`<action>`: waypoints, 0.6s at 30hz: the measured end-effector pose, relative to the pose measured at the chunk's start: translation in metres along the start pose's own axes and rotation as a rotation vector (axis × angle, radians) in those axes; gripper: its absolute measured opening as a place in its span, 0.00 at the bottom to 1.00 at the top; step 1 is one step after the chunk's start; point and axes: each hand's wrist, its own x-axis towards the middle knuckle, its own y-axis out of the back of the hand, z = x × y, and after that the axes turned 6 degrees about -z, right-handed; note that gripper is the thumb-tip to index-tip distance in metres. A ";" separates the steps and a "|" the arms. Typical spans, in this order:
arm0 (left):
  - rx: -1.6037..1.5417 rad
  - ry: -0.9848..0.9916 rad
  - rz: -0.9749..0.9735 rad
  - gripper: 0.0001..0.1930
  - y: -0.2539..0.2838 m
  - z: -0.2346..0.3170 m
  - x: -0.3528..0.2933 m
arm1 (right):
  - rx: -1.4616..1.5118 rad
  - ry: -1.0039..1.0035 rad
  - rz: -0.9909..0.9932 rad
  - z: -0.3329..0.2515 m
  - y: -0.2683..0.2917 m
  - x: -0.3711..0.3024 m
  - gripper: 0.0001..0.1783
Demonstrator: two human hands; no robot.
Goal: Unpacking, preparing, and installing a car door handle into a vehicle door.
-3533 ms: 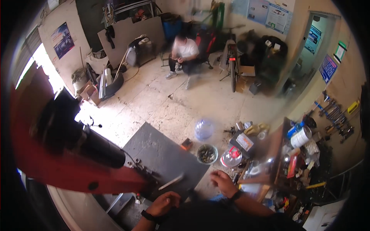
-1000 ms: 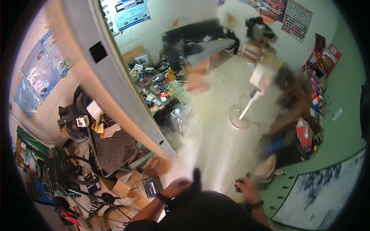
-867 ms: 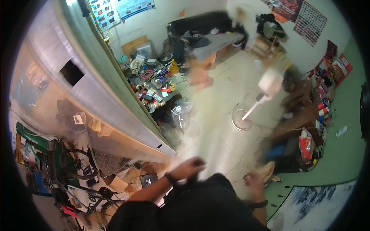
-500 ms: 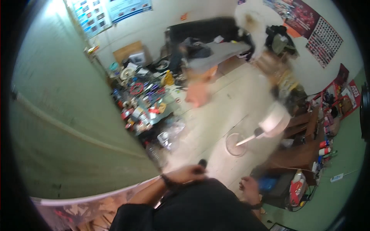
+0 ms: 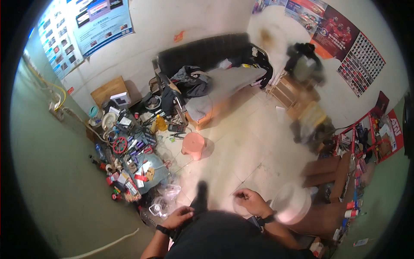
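Note:
My left hand (image 5: 179, 217) hangs low beside my dark-clothed body, fingers loosely bent and nothing visible in them. A dark band circles its wrist. To the right, my right hand (image 5: 253, 203) is held out in front of me with its fingers apart and partly curled, and I see nothing in it. It overlaps the round base of a white pedestal stool (image 5: 295, 203), whose blurred top lies just right of the wrist. Between the hands, my dark leg and shoe (image 5: 199, 195) reach forward over the pale tiled floor (image 5: 224, 166).
A pink plastic stool (image 5: 193, 144) stands ahead. Heaped tools, bottles and small parts (image 5: 129, 153) fill the left, with clear plastic bottles (image 5: 161, 203) nearer me. At the back is a black sofa (image 5: 202, 54); cardboard boxes (image 5: 284, 91) and a brown wooden desk (image 5: 319, 216) lie right.
The view has swung, so the green wall takes up less of the left. My right hand has moved inward and up, now over the white stool's base. The pink stool shows sharply now.

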 end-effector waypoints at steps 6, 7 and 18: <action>0.180 -0.044 -0.245 0.19 0.041 0.182 0.164 | 0.108 -0.018 0.485 -0.040 0.132 0.061 0.11; 0.322 -0.117 -0.213 0.19 0.039 0.214 0.190 | 0.115 -0.024 0.482 -0.041 0.155 0.072 0.11; 0.394 -0.166 -0.127 0.17 0.027 0.360 0.433 | 0.044 -0.173 0.361 -0.064 0.350 0.239 0.13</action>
